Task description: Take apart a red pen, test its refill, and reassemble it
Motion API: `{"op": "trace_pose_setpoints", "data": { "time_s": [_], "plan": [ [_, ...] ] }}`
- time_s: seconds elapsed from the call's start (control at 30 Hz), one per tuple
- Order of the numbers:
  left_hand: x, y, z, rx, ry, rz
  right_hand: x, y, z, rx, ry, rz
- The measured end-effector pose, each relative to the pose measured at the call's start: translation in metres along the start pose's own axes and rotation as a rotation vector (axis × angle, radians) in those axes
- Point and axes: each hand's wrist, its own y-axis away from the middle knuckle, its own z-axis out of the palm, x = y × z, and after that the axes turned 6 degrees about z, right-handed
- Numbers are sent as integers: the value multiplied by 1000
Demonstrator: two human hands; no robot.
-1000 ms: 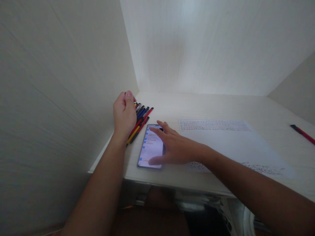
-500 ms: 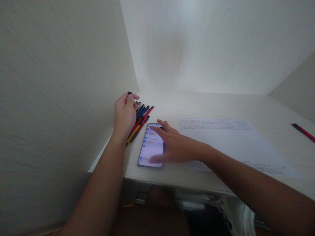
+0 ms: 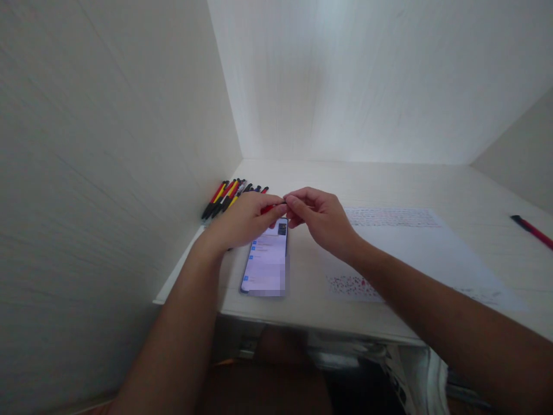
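Observation:
My left hand (image 3: 248,219) is closed around a red pen (image 3: 267,209), whose dark tip points to the right. Thumb and fingers of my right hand (image 3: 313,214) pinch that dark end, so the two hands meet fingertip to fingertip. Much of the pen is hidden by the fingers. Just below the hands lies a phone (image 3: 268,268) with a lit screen, its upper left part covered by my left hand. Behind the left hand, several pens (image 3: 222,199) in red, yellow, black and blue lie in a bunch along the left wall.
A sheet of paper (image 3: 415,253) with handwriting at its top and bottom lies under my right forearm. Far to the right, another red pen (image 3: 536,231) with a black end rests on the white desk (image 3: 345,184). Pale panels enclose the desk at the left, back and right.
My left hand has come right and down from beside the wall, bringing the pen over the phone. My right hand has lifted off the phone and closed on the pen's end.

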Motion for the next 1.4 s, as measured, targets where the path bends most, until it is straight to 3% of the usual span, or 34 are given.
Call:
{"op": "trace_pose_setpoints", "data": {
  "time_s": [0.13,0.23,0.37,0.5,0.57,0.73,0.9,1.03,1.2,1.4],
  "plan": [
    [6,1,-2,-20,-88,-25,3,0,2,18,43,-16],
    [10,3,-8,80,-151,-25,-2,-5,-9,6,128,6],
    [21,9,-20,366,-64,-114,-20,-15,-48,-327,421,123],
    [41,17,-30,596,201,-95,-32,-18,-90,-730,688,372],
    [54,22,-34,662,346,-56,-31,-18,-101,-799,803,464],
    [82,37,-43,734,603,-24,-23,-19,-101,-731,1015,500],
    [81,49,-45,799,781,-30,-25,-20,-95,-686,1123,471],
    [72,55,-40,896,903,-33,-25,-23,-95,-467,1155,248],
    [69,56,-37,932,1027,-15,-23,-23,-83,-190,1094,7],
    [63,58,-41,919,1108,-4,-17,-13,-50,-85,966,-180]
  ]
}}
